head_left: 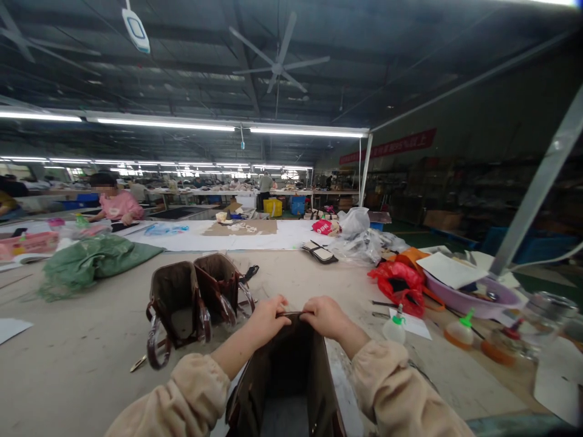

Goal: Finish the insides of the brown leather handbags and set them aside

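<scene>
As both hands (272,317) (324,315) pinch its rim, the bag (257,382) (open) sits below.

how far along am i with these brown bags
Two brown bags stand on the left with plastic-wrapped handles on, so they look further along. In work is a third bag, its far rim pinched by the left hand and right hand. No handles show on it; those may be left, though its outside is mostly hidden.

Two bags (182,303) stand left of the bag between the hands (303,317).
</scene>
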Demonstrator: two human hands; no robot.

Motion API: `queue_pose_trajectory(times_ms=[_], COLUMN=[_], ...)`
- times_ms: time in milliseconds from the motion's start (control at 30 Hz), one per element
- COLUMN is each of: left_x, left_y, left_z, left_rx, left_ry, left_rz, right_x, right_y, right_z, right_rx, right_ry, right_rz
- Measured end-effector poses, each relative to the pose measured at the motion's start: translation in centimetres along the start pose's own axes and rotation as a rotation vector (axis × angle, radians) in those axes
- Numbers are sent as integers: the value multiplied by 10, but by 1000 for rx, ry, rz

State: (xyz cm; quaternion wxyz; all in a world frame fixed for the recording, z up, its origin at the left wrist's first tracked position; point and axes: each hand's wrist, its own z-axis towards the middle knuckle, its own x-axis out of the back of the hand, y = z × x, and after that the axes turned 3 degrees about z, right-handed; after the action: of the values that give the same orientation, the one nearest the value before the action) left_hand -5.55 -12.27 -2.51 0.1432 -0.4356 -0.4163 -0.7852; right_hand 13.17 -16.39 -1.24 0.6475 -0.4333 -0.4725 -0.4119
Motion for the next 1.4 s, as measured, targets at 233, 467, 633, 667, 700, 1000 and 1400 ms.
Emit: queue_pose_trajectory(times_ms=[233,467,633,667,700,1000,1400], left_x=[2,0,-6,-7,-8,-11,-16], left_y=[9,9,7,7,8,6,17], left_z=[5,7,8,8,8,8,15], left_rx=[29,-9,-21,-14,-4,4,-75], left_ry=[-108,-101,-80,-75,-66,-43,-103], left_rz=[193,295,331,318,300,284,189], right_x=[0,-1,-3,-3,-4,-3,-3], right_y=[5,8,11,12,12,13,12], right_z=[-2,-3,-3,-3,-3,-4,-5], right_rx=[15,15,30,33,35,61,58], right_ry=[10,20,37,36,35,45,49], right_rz=[72,81,87,89,90,78,20])
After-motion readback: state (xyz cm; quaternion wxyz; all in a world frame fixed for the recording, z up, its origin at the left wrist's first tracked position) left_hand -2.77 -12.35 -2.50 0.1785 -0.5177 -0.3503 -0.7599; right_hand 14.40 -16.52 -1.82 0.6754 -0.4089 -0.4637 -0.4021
